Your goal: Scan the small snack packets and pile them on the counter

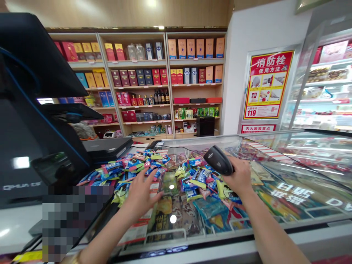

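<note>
My right hand (239, 176) is wrapped round the grip of a black handheld barcode scanner (218, 160). Below and left of the scanner lies a pile of small wrapped snack packets (202, 178), blue, pink and green, on the glass freezer top (176, 223). With fingers spread, my left hand (143, 190) is at the near edge of a second heap of similar packets (118, 168). Its fingertips reach the packets, but nothing is visibly gripped. A strip of glass separates the two piles, and frozen goods show through it.
A large dark checkout screen (41, 66) stands at the left, with a black flat device (107, 148) behind the left heap. A thin black cable (181, 147) runs across the glass. Shelves of boxed goods (145, 77) line the back wall, beside a red fire-hydrant poster (268, 86).
</note>
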A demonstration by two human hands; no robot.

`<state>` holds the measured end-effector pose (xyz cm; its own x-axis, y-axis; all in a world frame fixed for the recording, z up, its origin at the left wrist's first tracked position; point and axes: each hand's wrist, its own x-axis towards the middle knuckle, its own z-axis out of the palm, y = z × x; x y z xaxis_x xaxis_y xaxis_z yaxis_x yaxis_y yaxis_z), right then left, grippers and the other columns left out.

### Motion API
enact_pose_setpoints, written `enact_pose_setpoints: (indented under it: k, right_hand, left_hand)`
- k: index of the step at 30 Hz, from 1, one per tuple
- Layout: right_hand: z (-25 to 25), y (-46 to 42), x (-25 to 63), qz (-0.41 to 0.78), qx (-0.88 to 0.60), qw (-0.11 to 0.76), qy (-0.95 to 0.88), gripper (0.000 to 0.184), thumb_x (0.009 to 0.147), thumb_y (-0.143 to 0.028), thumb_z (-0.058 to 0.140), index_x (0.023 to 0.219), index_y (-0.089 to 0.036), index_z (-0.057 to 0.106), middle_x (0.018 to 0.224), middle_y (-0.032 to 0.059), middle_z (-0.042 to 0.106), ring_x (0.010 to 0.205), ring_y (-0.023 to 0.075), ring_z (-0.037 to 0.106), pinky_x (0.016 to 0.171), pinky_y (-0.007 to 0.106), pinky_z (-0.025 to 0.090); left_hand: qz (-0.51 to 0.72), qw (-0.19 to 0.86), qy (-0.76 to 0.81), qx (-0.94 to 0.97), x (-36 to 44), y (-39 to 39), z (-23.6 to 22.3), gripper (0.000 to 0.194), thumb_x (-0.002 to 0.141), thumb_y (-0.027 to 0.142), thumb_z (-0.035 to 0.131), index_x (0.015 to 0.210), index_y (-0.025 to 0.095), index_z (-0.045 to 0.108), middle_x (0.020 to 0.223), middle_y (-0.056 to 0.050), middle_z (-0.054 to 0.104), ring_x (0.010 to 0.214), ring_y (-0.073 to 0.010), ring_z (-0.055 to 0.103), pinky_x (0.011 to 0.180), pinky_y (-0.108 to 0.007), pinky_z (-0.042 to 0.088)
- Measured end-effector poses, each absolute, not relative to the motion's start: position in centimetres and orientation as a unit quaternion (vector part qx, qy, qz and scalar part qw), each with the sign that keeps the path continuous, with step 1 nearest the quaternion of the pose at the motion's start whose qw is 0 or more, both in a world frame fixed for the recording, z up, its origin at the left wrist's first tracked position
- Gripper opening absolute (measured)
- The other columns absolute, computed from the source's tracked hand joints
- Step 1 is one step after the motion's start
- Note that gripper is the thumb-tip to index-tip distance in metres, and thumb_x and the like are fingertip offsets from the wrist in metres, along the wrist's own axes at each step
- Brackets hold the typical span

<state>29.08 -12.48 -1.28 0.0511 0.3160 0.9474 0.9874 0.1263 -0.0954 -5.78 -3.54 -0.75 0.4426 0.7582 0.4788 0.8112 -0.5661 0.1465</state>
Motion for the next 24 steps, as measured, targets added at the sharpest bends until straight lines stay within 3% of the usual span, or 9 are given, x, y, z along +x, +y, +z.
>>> enact_pose_setpoints:
  k: [6,12,19,24]
  right_hand:
    - [-1.6,-12.2,28.8,-0.353,-0.559,0.459,-0.594,0.034,0.074,-0.035,0.058,0.103,-0.019,0.065,0.092,0.0079,0.072,0.086,0.0238,0.064,0.075,0.034,0.037]
    - [-1.6,-12.3,28.6,-0.355,-0.555,0.452,-0.601,0.03,0.075,-0.033,0.058,0.102,-0.019,0.064,0.091,0.0076,0.072,0.084,0.0237,0.064,0.074,0.035,0.037]
    - [-1.4,-12.3,28.6,-0.35,-0.555,0.457,-0.6,0.029,0.075,-0.033,0.058,0.099,-0.02,0.065,0.088,0.0071,0.072,0.081,0.0235,0.064,0.073,0.035,0.036]
    - [-1.4,-12.4,28.5,-0.34,-0.56,0.457,-0.602,0.029,0.075,-0.033,0.057,0.099,-0.02,0.065,0.09,0.0076,0.072,0.084,0.0242,0.064,0.075,0.035,0.036]
  left_hand:
    - [-0.065,0.015,-0.574,-0.816,-11.7,-3.6,-0.1,0.076,0.065,0.038,0.067,0.138,0.025,0.052,0.152,-0.015,0.035,0.139,-0.0418,0.032,0.108,-0.055,0.035]
    - [-0.032,-0.018,-0.529,-0.848,-11.4,-4.1,0.3,0.081,0.054,0.018,0.065,0.135,0.024,0.056,0.157,-0.012,0.027,0.146,-0.039,0.019,0.115,-0.048,0.029]
    - [-0.093,0.037,-0.497,-0.862,-11.3,-3.7,-0.6,0.06,0.052,0.003,0.058,0.109,0.019,0.07,0.142,-0.014,0.049,0.137,-0.0336,0.04,0.113,-0.045,0.034]
    - [-0.177,0.064,-0.465,-0.865,-11.2,-3.0,-0.8,0.049,0.06,0.013,0.062,0.108,0.017,0.069,0.134,-0.016,0.054,0.127,-0.0353,0.049,0.107,-0.046,0.042]
